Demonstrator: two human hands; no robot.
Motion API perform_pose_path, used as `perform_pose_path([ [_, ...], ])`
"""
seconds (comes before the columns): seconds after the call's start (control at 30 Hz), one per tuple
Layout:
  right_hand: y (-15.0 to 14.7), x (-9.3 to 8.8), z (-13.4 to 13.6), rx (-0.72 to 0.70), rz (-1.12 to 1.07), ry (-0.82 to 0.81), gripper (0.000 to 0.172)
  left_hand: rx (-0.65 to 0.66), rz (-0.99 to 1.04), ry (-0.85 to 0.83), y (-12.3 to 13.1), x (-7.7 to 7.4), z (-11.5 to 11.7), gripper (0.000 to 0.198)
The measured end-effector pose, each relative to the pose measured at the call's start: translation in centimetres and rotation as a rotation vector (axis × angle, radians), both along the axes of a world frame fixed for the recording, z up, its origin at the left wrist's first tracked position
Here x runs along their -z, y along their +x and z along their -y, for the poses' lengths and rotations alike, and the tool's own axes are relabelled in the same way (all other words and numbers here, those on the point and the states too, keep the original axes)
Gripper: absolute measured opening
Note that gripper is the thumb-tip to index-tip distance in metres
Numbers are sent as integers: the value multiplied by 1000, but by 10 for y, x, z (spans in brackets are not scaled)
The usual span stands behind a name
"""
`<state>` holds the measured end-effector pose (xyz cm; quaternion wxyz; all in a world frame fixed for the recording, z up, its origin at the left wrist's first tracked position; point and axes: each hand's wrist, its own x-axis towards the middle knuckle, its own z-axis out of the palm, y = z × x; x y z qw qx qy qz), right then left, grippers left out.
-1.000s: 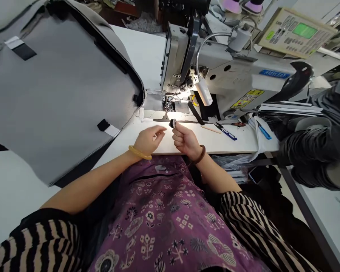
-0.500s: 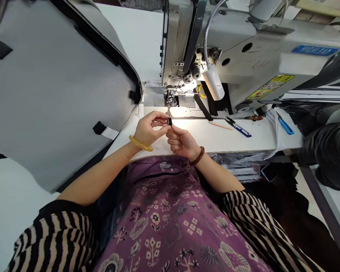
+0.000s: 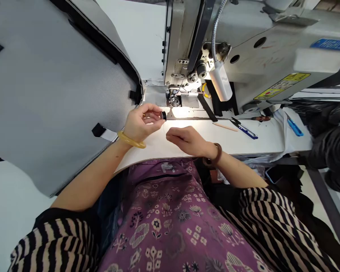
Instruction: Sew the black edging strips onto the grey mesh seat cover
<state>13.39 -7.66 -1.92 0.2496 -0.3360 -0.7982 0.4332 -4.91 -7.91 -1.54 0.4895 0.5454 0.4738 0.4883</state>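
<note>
Between the thumb and fingertips of my left hand (image 3: 141, 122) is a small bobbin (image 3: 163, 115) wound with black thread, held on edge above the front of the table. My right hand (image 3: 188, 141) is closed a little to the right of it and apart from it. Its fingers are pressed together, and what they pinch, if anything, is too fine to make out. Just beyond the bobbin, the sewing machine's open hook area (image 3: 175, 101) shows bare metal parts under the lit needle area.
A large grey fabric panel (image 3: 73, 83) with black edging fills the left side. Right of my hands lie a pencil (image 3: 225, 127), blue-handled thread snips (image 3: 244, 129) and a blue cutter (image 3: 295, 127). Black strips (image 3: 214, 98) lie under the machine arm (image 3: 243, 68), near the lamp (image 3: 221, 81).
My hands have parted. The left has moved slightly left and away from me with the bobbin; the right has let go of the bobbin's side, drawn right and turned palm down.
</note>
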Motion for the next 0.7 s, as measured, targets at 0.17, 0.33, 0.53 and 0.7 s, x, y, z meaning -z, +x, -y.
perform_pose_path([
  [0.17, -2, -10, -22, 203, -115, 118, 24, 127, -44, 15, -2, 2, 3, 23],
  [0.33, -6, 8, -29, 0, -122, -113, 23, 37, -55, 23, -5, 0, 2, 25],
  [0.53, -2, -1, -36, 25, -215, -142, 24, 146, -31, 21, -3, -7, 4, 23],
  [0.7, 0, 1, -39, -66, -215, -125, 23, 33, -92, 4, -1, -12, 2, 22],
])
